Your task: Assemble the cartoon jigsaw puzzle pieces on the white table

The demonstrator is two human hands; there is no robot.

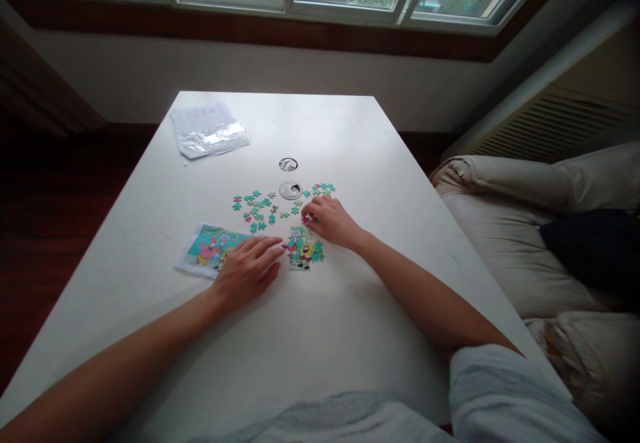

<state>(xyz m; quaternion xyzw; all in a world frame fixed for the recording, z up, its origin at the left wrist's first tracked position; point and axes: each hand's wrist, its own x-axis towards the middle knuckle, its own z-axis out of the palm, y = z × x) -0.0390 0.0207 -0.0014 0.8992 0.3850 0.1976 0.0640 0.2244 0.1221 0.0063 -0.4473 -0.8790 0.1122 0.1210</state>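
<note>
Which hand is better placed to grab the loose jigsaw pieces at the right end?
Probably the right hand: it sits close to those pieces. The left hand is farther off, left of the partly assembled SpongeBob jigsaw.

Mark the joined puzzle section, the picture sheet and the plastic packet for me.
Joined puzzle section (302, 250): head view, middle of its printed face.
Picture sheet (211, 248): head view, printed part left of the hand.
Plastic packet (210, 132): head view, middle of its upper side.
</note>
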